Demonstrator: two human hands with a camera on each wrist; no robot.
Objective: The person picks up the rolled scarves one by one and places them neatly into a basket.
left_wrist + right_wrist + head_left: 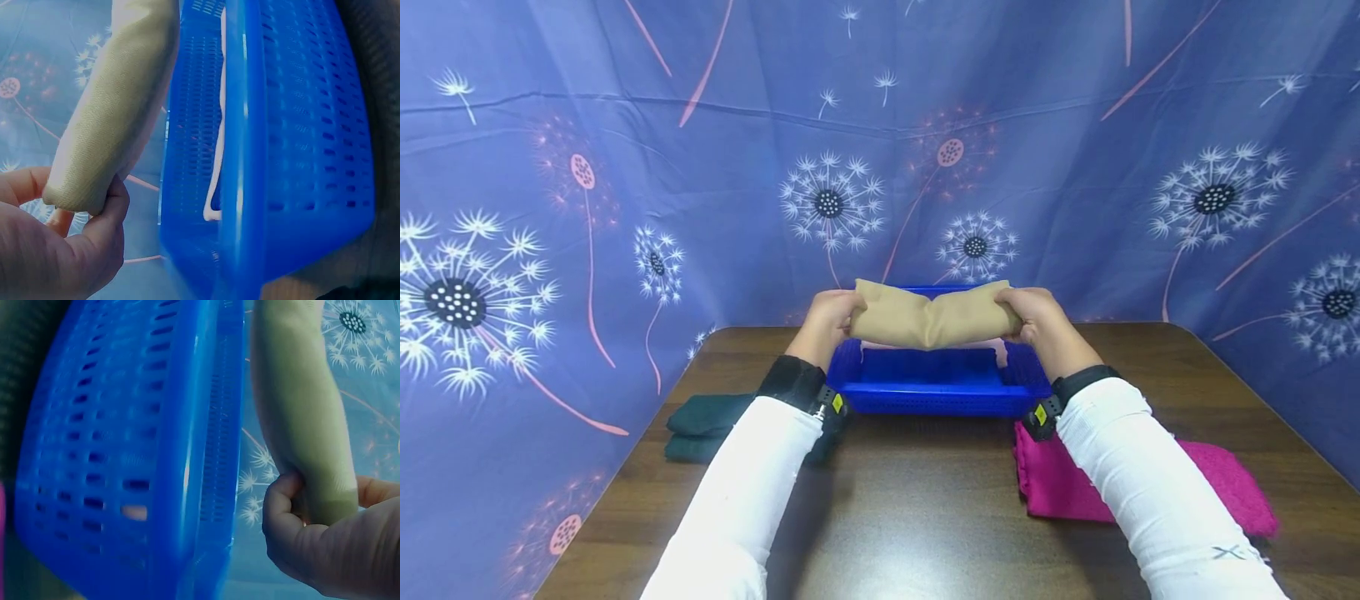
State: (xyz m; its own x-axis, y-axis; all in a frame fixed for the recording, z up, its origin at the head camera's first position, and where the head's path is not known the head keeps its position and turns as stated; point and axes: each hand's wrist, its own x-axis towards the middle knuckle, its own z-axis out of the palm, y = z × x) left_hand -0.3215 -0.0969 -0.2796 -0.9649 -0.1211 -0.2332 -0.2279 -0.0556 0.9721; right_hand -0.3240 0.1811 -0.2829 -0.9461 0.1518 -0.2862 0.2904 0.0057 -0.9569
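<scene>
A folded beige cloth [931, 318] is held up over the blue plastic basket [937, 402], sagging a little at its middle. My left hand [833, 318] pinches its left end between thumb and fingers, and my right hand [1033, 321] grips the right end. In the left wrist view the beige cloth [122, 106] hangs above the basket's level, with the left hand [75, 244] at its lower end. The right wrist view has the right hand [319, 531] curled round the other end. Inside the basket lies a pale pink cloth [219, 131], mostly hidden.
A folded dark green cloth [700, 425] lies on the wooden table [910, 517] at the left, partly behind the left sleeve. On the right is a folded magenta cloth [1063, 483], partly covered by the right arm. A blue dandelion-print curtain [737, 208] hangs behind the table.
</scene>
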